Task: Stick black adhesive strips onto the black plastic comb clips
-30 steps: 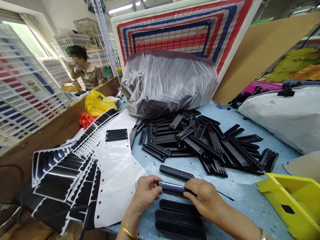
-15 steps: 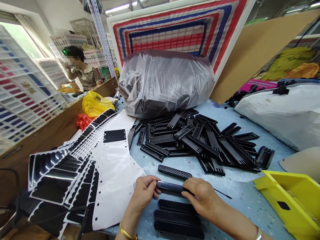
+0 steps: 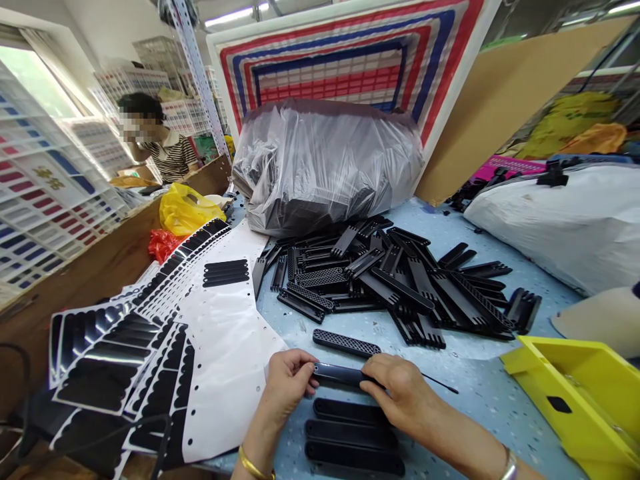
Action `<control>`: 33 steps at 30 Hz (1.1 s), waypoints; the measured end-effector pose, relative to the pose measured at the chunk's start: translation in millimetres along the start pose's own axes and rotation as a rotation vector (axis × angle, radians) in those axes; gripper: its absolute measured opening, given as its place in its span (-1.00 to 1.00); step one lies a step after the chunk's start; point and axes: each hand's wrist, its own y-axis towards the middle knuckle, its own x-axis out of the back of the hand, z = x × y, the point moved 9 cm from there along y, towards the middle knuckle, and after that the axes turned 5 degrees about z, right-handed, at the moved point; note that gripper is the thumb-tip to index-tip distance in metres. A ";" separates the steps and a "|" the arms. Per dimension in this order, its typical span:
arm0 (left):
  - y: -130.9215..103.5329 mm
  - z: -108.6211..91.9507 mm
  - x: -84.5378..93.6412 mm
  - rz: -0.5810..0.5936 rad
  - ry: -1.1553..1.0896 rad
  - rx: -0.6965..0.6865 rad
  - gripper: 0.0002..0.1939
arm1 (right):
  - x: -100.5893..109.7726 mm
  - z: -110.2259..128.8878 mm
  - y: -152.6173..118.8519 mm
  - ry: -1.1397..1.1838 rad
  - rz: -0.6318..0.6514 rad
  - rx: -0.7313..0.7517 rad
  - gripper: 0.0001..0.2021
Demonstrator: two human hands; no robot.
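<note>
A glossy black strip [image 3: 338, 375] lies lengthwise between my two hands. My left hand [image 3: 291, 377] pinches its left end, and my right hand [image 3: 395, 387] is closed over its right end. Just beyond it is a black piece with a lattice surface [image 3: 346, 343]. Nearer to me, three smooth black pieces [image 3: 351, 435] lie side by side on the speckled blue table [image 3: 480, 413]. A thin dark rod [image 3: 441, 383] sticks out past my right hand. Farther back is a heap of black slotted and latticed parts [image 3: 380, 280].
Black sticker sheets [image 3: 105, 360] and a white sheet [image 3: 227, 360] cover the left side. A yellow bin [image 3: 575, 393] stands at the right. Behind the heap sits a full plastic bag [image 3: 325, 167]. A person [image 3: 167, 150] is at the back left, beyond a wooden board [image 3: 75, 267].
The whole view has shifted slightly, so things appear a little farther left. Both hands keep the same hold on the black strip.
</note>
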 end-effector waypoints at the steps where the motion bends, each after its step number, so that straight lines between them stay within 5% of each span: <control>1: 0.8 0.9 0.0 -0.007 0.002 0.004 -0.79 | 0.0 0.0 -0.1 0.008 0.000 -0.001 -0.84; 16: -0.7 -1.7 -1.2 -0.127 0.015 -0.024 -0.76 | 4.2 -6.3 1.3 0.245 0.007 -0.016 -0.89; 33: -5.3 -8.1 0.4 -0.102 0.000 -0.004 -0.72 | 0.9 -9.7 -10.4 0.344 -0.103 0.055 -0.86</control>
